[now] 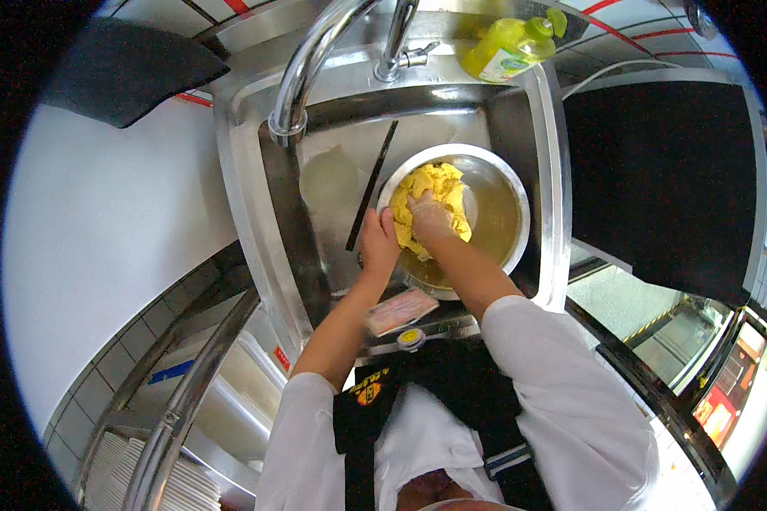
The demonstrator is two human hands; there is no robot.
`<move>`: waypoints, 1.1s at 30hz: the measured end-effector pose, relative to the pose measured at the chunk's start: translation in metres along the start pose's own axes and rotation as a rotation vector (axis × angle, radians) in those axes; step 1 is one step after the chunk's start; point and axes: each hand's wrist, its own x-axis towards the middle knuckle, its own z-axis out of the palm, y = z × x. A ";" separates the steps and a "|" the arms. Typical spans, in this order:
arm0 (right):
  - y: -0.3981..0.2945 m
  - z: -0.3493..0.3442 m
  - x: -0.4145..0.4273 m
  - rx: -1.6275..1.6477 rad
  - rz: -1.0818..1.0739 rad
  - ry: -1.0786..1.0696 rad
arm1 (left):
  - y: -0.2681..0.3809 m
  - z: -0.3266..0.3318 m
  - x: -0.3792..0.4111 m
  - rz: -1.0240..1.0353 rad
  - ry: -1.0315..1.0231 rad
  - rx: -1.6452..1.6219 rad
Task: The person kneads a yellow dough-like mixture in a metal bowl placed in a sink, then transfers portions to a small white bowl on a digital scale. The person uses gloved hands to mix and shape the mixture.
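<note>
A round stainless steel bowl (516, 191) stands in the metal sink, with a mass of yellow dough (444, 175) against its left side. My left hand (379, 239) holds the bowl's left rim, its thumb towards the dough. Pressed into the dough is my right hand (429, 217), its fingertips partly hidden; it seems to wear a thin clear glove. Left of the bowl, a thin black stick (372, 185) lies slanted in the sink, and beside it is a pale round translucent thing (329, 180) that I cannot name.
A chrome faucet (300, 64) arches over the sink's back left corner. The pump bottle of yellow-green liquid (508, 51) stands on the back right ledge. At the near edge lies a pinkish flat packet (401, 311) by a small round yellow-and-white thing (411, 339). A metal rack rail (192, 396) runs at lower left.
</note>
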 end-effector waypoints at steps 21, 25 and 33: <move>0.031 -0.030 0.001 -0.047 -0.580 0.305 | 0.000 0.002 -0.006 -0.098 -0.012 -0.051; 0.002 -0.055 -0.090 -0.217 -0.437 0.042 | 0.012 -0.004 -0.013 -0.212 0.004 -0.072; -0.011 -0.015 -0.033 -0.406 -0.238 -0.032 | 0.001 0.005 -0.015 -0.159 0.050 -0.007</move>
